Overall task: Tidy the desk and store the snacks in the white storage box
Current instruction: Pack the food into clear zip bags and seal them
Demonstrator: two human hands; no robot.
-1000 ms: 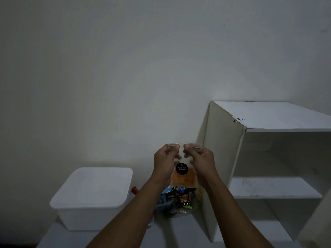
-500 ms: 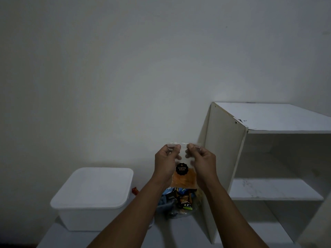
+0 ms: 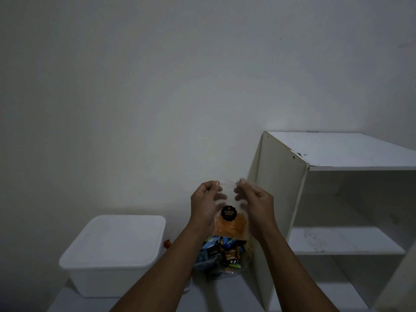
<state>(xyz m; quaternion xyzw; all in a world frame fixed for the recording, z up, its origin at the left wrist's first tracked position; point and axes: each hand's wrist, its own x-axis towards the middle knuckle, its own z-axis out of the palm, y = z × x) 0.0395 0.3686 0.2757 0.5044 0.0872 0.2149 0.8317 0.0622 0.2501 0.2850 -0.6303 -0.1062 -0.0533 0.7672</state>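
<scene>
I hold a clear snack bag [image 3: 231, 228] with orange sticks and a round black label up in front of me. My left hand [image 3: 203, 206] pinches its top left corner and my right hand [image 3: 256, 207] pinches its top right corner. Below the bag a pile of wrapped snacks [image 3: 221, 255] lies on the desk [image 3: 220, 296]. The white storage box [image 3: 112, 253] stands at the left with its lid on.
A white open shelf unit [image 3: 333, 199] stands on the desk at the right, close to my right arm. A small orange-red item [image 3: 167, 243] peeks out beside the box. A bare wall fills the back.
My hands have drawn slightly apart at the top of the bag, which stays raised in about the same place.
</scene>
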